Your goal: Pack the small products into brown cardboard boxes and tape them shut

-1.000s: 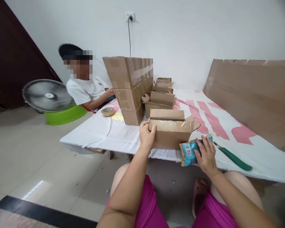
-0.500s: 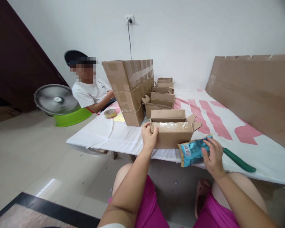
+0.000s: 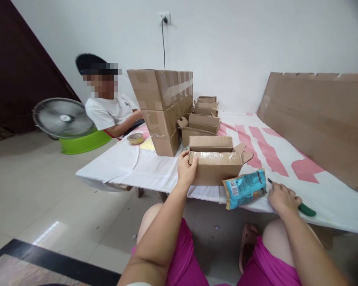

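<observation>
My left hand (image 3: 187,169) grips the left end of an open cardboard box (image 3: 216,172), its thumb on the taped near edge. The box's flaps stand up at the back and right. A blue snack packet (image 3: 247,188) with tan ends lies against the box's right front corner, partly over the table's edge. To the right of the packet, my right hand (image 3: 283,199) has its fingers closed around a long green tool (image 3: 307,209). The green end sticks out to the right and a thin dark tip to the left; the middle is hidden, so its exact kind is unclear.
Stacked taped boxes (image 3: 158,111) and several open boxes (image 3: 199,125) stand behind. A tape roll (image 3: 135,138) lies at left. A co-worker (image 3: 110,113) sits beside a fan (image 3: 66,118). A large cardboard sheet (image 3: 319,123) leans at right on the cloth-covered table (image 3: 107,171).
My right hand has left the blue packet and moved right and slightly down, closing over the green tool. My left hand stays on the box. The view has shifted slightly.
</observation>
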### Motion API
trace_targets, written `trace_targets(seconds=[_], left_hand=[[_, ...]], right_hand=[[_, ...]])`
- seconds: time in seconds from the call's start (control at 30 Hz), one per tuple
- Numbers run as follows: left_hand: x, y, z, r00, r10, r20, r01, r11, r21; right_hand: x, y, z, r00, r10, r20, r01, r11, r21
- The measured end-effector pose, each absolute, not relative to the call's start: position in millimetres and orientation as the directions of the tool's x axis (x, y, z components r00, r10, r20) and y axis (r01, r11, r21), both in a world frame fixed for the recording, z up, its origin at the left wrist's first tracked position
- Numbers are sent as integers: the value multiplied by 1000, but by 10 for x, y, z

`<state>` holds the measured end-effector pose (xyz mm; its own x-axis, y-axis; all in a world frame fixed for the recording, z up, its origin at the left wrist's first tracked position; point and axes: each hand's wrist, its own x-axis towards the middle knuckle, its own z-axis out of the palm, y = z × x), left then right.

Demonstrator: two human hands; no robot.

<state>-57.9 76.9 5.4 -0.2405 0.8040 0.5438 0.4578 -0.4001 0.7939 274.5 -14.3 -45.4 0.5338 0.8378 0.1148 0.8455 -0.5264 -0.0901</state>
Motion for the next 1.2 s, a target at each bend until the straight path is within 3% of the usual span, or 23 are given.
trace_targets(seconds=[0.27,0.43,0.57,0.67,0.8,0.87,0.93,1.07,1.2], left_hand=[[-575,758,72,-243,809,535,446,-397,802],[-596,752,84,-224,821,525,455,-389,801],[-616,749,75,-206,829,520,447,-392,804],[-630,754,69,-157,834,528,447,-417,791],[-645,764,81,-111,837,536,491,-423,762],[-646,760,99,-116,837,535,525,-405,748],[-640,751,120,-122,839,530,547,-389,741],[-623,742,149,-113,849,516,541,-383,749],[-616,759,152,-109,864,491,519,-372,770]], right_hand=[[2956,-71,-457,563,817,123,824,-567,0],[2990,-23,-454,639,765,81,769,-634,-82],[2946,-41,-364,625,750,218,780,-612,-129],[2819,-65,-109,510,725,463,858,-466,-215],[2394,-141,377,60,713,699,987,61,-147],[2101,-197,572,-153,740,655,960,268,-78],[1819,-248,695,-304,784,541,931,364,-4],[1438,-262,776,-405,852,331,913,358,197],[1318,-159,788,-372,893,254,913,302,276]])
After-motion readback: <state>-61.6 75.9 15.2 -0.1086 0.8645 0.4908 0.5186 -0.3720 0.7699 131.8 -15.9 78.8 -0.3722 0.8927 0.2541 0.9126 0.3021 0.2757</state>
